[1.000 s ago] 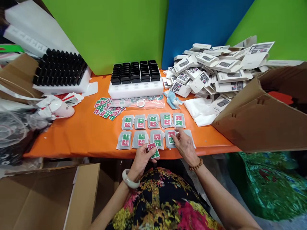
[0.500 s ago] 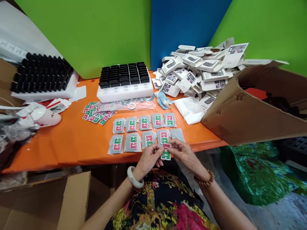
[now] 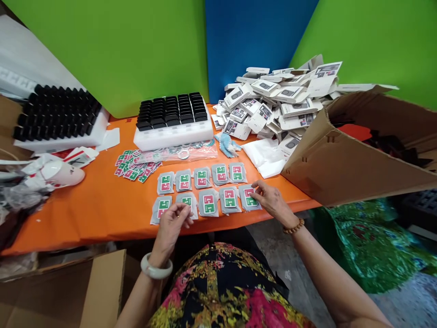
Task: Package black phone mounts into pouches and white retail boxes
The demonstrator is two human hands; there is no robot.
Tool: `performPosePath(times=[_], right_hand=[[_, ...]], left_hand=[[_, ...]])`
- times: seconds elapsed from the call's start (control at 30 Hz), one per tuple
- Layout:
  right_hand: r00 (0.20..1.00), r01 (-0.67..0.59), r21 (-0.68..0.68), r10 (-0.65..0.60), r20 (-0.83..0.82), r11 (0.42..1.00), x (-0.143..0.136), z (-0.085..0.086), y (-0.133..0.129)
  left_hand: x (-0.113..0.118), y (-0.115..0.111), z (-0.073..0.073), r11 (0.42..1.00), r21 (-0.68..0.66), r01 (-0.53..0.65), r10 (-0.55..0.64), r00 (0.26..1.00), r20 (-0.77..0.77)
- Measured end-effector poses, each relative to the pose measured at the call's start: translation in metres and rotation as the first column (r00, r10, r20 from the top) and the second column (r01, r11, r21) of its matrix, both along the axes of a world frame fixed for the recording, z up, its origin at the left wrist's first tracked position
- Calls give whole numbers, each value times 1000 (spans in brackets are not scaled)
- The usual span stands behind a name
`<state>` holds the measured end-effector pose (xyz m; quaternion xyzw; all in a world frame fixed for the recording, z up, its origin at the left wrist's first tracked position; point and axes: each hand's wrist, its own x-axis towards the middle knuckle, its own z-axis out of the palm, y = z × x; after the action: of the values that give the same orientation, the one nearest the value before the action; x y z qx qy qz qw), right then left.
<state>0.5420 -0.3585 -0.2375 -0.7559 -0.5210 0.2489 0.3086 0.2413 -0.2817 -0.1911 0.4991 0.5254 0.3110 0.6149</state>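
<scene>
Two rows of grey pouches in thin wrapping lie on the table, each bearing a small red-and-green packet marked 1 and 2. At the right end of the near row, my right hand [image 3: 272, 200] has its thumb and index fingertips on the edge of a red-and-green packet [image 3: 249, 198], which lies on a grey pouch [image 3: 244, 202]. My left hand [image 3: 172, 225] hovers over the near row's left part, fingers loosely curled and apart, with nothing visible in them. It partly covers a grey pouch [image 3: 194, 208] and its packet.
A loose pile of red-and-green packets [image 3: 134, 166] lies left on the orange table [image 3: 102, 205]. Behind stand white foam trays [image 3: 174, 134] of black pieces. White boxes [image 3: 262, 102] are heaped back right, near a blue cloth [image 3: 228, 145] and an open cardboard box [image 3: 341, 168].
The red-and-green packet, earlier between both hands, now lies on the bare pouch at the right end. My right hand moved there; my left let go and moved left. The view shifted slightly.
</scene>
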Motion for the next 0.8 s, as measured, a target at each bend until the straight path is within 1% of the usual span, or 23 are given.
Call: performPosePath(times=[0.1,0.2,0.3,0.4,0.5,0.57,0.63,0.7,0.73,0.8], right_hand=[[995,6,35,-10,95,999,-3,-3,-2],[993,42,76,-50,111,996,-5,-5,-4],[989,124,111,-132,68,986,-9,-3,-8],[967,252,159,-255,-4,954,-12,-3,-13],[915,403,202,-398,-65,893,-12,-8,-18],[874,486,214,-472,-117,847,-9,-14,-19],[839,543,217,-518,-165,811,-4,-22,-18],[822,569,218,-540,-181,793,1,-28,-17],[820,572,219,-545,-175,791,3,-31,-16],[827,562,220,-543,-148,797,5,-35,-14]], left_hand=[[-23,8,-1,987,8,-162,162,987,-11],[-42,13,-1,958,4,-286,286,958,-19],[-54,14,-1,934,9,-357,357,934,-14],[-57,10,2,931,9,-366,366,931,-5],[-50,4,13,958,27,-287,287,958,12],[-40,-3,29,978,67,-200,198,980,24],[-26,-12,51,990,119,-77,74,997,31],[-12,-25,79,984,157,82,-91,995,48],[-6,-33,93,972,163,168,-182,981,71],[2,-50,118,917,166,362,-382,919,104]])
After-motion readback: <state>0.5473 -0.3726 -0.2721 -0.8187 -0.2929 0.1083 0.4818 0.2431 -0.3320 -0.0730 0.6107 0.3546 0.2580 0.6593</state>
